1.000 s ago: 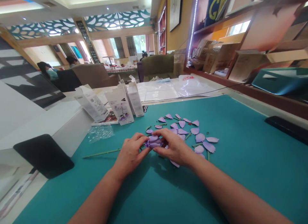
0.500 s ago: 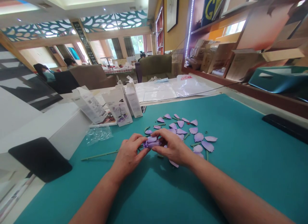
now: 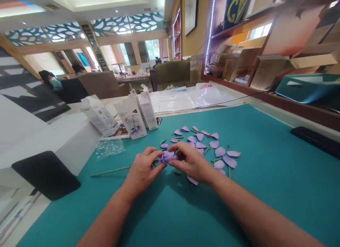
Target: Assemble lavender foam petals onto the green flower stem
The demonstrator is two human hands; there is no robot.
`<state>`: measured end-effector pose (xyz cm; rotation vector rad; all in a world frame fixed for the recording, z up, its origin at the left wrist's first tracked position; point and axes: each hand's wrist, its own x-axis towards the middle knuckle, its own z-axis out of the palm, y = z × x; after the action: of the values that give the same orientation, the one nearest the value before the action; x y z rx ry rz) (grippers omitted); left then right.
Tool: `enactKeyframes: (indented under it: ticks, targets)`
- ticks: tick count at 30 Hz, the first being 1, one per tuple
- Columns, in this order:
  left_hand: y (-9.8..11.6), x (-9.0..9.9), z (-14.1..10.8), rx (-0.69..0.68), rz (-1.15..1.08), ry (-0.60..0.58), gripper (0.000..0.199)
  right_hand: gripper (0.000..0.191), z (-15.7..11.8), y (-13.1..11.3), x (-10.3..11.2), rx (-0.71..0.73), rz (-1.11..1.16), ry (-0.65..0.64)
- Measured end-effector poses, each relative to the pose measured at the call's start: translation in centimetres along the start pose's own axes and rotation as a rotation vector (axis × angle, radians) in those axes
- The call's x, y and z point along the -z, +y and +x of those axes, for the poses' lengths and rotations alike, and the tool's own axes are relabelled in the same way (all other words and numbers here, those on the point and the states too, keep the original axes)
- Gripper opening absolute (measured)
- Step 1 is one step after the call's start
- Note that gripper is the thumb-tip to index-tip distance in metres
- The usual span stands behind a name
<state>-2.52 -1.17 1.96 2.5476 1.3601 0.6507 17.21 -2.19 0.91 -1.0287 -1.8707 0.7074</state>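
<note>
A purple flower piece (image 3: pixel 169 157) is held between both hands over the green mat. My left hand (image 3: pixel 145 165) pinches its left end, with a green stem (image 3: pixel 110 171) running out to the left on that side. At its right end, my right hand (image 3: pixel 189 161) has thumb and fingers closed round the petals. Loose purple petals (image 3: pixel 220 151) and short green stem pieces lie on the mat behind and to the right of my right hand. One pale petal (image 3: pixel 192 180) lies just below that hand.
White printed boxes (image 3: pixel 132 120) stand at the back left, beside a crumpled clear bag (image 3: pixel 109 148). A black stand (image 3: pixel 46 176) is at the left edge. A long black object (image 3: pixel 316 141) lies at the right. People sit in the far background.
The purple flower piece has turned slightly between my fingers. Both hands keep nearly the same place and grip.
</note>
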Motion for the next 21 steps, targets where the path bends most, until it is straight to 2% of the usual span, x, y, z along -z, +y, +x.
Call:
enactKeyframes:
  ticks: [6, 11, 15, 18, 21]
  targets:
    - [0.3, -0.1, -0.2, 0.022, 0.056, -0.008, 0.039, 0.027, 0.0, -0.1, -0.1, -0.063, 0.046, -0.002]
    - [0.5, 0.0, -0.1, 0.081, 0.103, 0.025, 0.015, 0.037, 0.1, 0.4, 0.3, -0.101, 0.138, -0.03]
    - [0.2, 0.3, 0.0, 0.094, 0.097, 0.029, 0.016, 0.039, 0.5, 0.8, 2.3, -0.19, 0.16, 0.02]
    - [0.1, 0.5, 0.1, 0.115, 0.152, 0.036, 0.021, 0.027, 0.9, 1.0, 4.3, -0.249, 0.028, 0.055]
    - [0.3, 0.7, 0.0, 0.164, 0.258, 0.03, 0.023, 0.017, 1.0, 1.1, 5.7, -0.317, -0.132, 0.03]
